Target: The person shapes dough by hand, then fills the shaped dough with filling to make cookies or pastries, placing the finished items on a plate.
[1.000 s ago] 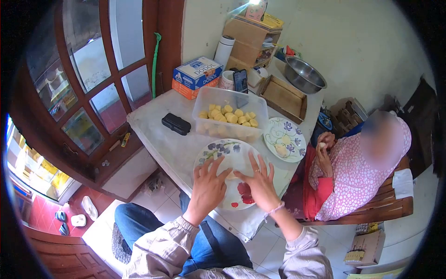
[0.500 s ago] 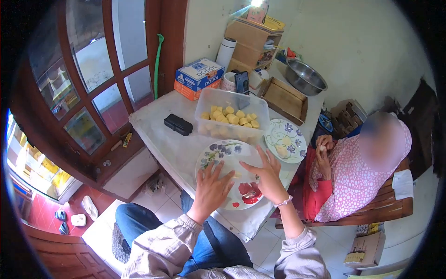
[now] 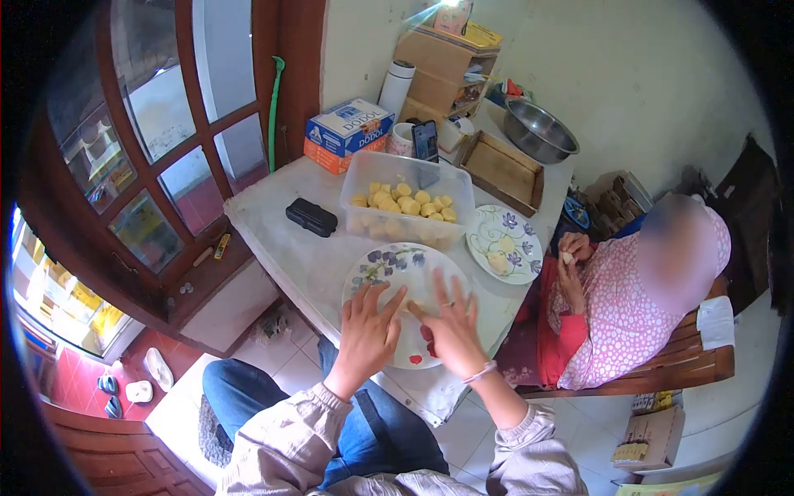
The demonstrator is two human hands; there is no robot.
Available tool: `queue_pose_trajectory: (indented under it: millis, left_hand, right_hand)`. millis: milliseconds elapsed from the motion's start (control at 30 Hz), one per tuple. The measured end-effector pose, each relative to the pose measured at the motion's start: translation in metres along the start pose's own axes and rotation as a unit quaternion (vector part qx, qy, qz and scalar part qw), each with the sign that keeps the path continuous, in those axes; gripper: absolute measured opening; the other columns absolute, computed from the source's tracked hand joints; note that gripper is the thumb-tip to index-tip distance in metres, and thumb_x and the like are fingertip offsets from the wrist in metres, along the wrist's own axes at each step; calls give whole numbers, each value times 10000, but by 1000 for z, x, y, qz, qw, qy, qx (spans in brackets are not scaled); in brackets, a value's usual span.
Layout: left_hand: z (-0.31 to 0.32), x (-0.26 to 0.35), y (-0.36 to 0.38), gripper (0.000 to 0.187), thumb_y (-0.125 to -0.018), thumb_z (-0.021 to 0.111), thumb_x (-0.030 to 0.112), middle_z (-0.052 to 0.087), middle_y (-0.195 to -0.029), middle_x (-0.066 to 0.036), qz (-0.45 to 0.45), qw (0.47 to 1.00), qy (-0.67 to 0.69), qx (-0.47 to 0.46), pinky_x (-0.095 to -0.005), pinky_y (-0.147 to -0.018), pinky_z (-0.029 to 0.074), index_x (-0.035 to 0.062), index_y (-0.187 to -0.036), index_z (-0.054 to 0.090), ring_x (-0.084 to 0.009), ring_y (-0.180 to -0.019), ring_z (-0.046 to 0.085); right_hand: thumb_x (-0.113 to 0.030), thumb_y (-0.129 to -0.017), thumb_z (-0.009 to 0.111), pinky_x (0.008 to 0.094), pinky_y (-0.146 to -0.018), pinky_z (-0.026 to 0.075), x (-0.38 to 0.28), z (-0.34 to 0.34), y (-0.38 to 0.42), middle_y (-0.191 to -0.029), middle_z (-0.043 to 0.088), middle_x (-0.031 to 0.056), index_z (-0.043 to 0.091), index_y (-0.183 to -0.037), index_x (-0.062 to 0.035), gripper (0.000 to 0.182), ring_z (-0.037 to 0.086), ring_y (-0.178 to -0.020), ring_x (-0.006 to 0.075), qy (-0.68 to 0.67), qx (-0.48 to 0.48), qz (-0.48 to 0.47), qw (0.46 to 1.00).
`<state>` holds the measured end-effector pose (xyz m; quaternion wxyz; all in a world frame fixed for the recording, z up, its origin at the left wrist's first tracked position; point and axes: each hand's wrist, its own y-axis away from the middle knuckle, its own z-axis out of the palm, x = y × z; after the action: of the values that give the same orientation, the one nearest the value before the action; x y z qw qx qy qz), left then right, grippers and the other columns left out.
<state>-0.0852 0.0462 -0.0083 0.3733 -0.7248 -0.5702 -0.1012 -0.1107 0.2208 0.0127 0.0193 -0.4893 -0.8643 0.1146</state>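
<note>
A large white plate with a floral rim point(image 3: 361, 263) lies at the table's near edge. Over its left part is my left hand point(image 3: 369, 324), palm down, fingers apart. My right hand point(image 3: 453, 329) hovers over the plate's right part with its fingers spread and slightly blurred. The two thumbs are close together near the plate's middle. A small pale yellow piece seems to lie by the thumb tips, too blurred to make out. Red paste point(image 3: 415, 360) shows on the plate, partly hidden under my right hand. Behind the plate, a clear plastic container point(image 3: 364, 221) holds several yellow dough pieces point(image 3: 405, 198).
A smaller floral plate point(image 3: 526, 266) with pale dough stands right of the container. A black case point(image 3: 311, 217), Dodol boxes point(image 3: 351, 132), a phone point(image 3: 425, 141), a brown tray point(image 3: 500, 178) and a metal bowl point(image 3: 539, 131) are around. A person point(image 3: 637, 306) sits at right, handling a small piece.
My right hand has moved left, bringing its thumb near my left thumb and covering more of the red paste. My left hand has shifted slightly. The whole view has moved a little.
</note>
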Motion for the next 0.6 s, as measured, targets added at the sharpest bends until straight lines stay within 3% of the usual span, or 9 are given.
queue_pose_trajectory:
  millis: [100,133,233,300,600]
  left_hand:
    - [9,0,10,433,-907,496,224,460,-1341,-136,0,998,-43,-46,-502,-1078,246,120,-1323,560,-372,-1326,334]
    - [9,1,11,433,-907,496,224,460,-1341,-136,-1,998,-43,-45,-502,-1078,246,120,-1323,560,-372,-1326,334]
    - [6,5,8,473,-898,491,206,431,-1372,-134,-14,999,-21,-45,-528,-1100,214,92,-1357,517,-369,-1359,298]
    - [6,8,12,527,-876,489,184,385,-1421,-130,-27,998,-52,14,-566,-1116,174,57,-1387,467,-353,-1402,244]
    - [7,-2,15,603,-809,493,145,325,-1494,-122,-38,996,-81,-27,-613,-1116,128,34,-1399,441,-331,-1438,187]
  right_hand:
    - [8,-736,614,640,-1094,168,3,3,-1,-1584,138,184,628,-1274,-301,621,146,-1431,454,-26,-15,1,1000]
    - [23,-745,599,646,-1096,161,7,-9,-5,-1581,154,181,613,-1292,-300,635,155,-1429,451,-40,-71,15,997]
    - [47,-753,576,646,-1097,159,14,-4,-13,-1581,159,174,594,-1312,-306,661,167,-1425,453,-60,-17,21,998]
    - [48,-753,576,641,-1100,159,4,9,-9,-1583,156,169,588,-1318,-308,668,171,-1424,448,-38,-12,11,999]
    - [-22,-802,563,634,-1104,161,-4,-7,-13,-1592,139,147,574,-1320,-342,609,177,-1431,418,44,-22,-30,998]
